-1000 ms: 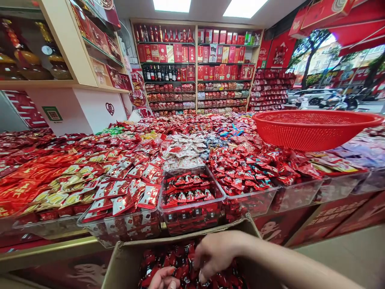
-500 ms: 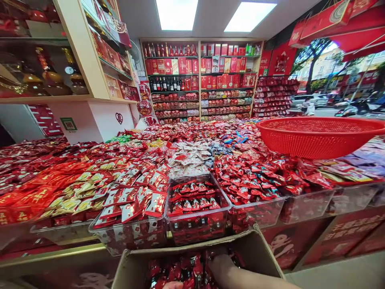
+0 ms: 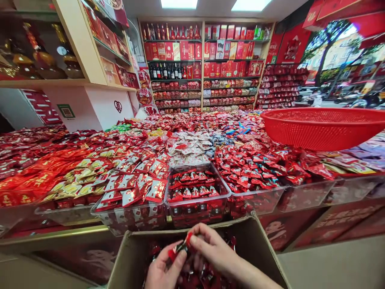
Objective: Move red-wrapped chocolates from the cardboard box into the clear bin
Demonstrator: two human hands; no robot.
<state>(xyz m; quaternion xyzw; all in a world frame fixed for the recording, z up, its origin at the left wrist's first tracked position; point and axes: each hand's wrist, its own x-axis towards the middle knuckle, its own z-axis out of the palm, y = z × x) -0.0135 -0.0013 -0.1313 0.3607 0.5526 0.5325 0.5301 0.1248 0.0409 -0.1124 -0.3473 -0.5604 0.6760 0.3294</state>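
Both my hands are above an open cardboard box at the bottom of the view. Between them is one red and black wrapped candy. My left hand pinches its left end with thumb and fingers, and my right hand pinches its right end. More wrapped candies of the same colours lie inside the box, partly hidden under my hands. Just beyond the box stands a clear plastic bin, with rows of similar red and black candies in it.
Heaps of packaged sweets in clear bins spread across the counter. A red plastic basket rests on the heaps at right. Behind are shelves of bottles and boxes; a cabinet overhangs at left.
My right hand has risen out of the candies in the box. Both hands now hold one candy between them above it. The view has tilted downward a little.
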